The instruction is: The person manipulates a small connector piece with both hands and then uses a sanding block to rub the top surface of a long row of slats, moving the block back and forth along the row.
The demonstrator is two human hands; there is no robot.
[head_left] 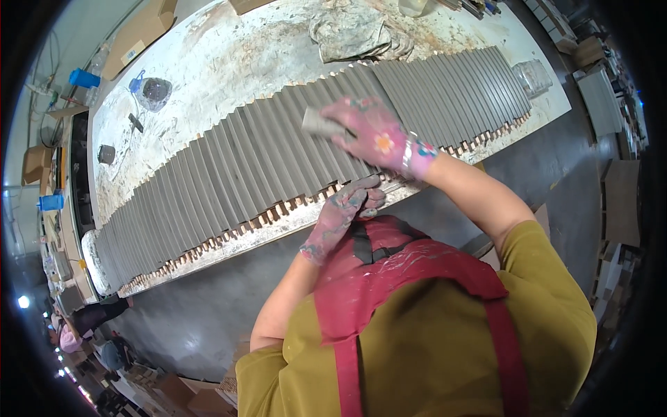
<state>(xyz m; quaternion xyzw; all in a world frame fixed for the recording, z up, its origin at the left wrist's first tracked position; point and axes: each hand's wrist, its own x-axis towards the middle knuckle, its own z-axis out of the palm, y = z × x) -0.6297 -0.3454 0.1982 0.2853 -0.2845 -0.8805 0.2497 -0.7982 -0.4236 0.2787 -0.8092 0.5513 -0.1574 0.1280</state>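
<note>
My right hand (372, 132), in a pink flowered glove, grips a pale grey block (319, 124) and holds it against or just over a long row of grey strips (250, 153). Motion blurs the fingers a little. The strips lie side by side, and wooden ends (278, 208) stick out along the near edge. At that edge, close to my apron, my left hand (347, 205) has its fingers curled in a stained glove. Whether anything is inside those fingers is hidden.
The strips rest on a white, stained table (215, 55). Behind them lie a crumpled cloth (361, 35), a clear jug (153, 92) and a small dark cup (105, 154). A clear plastic container (533, 76) sits at the right end. Another person (73, 333) is far left.
</note>
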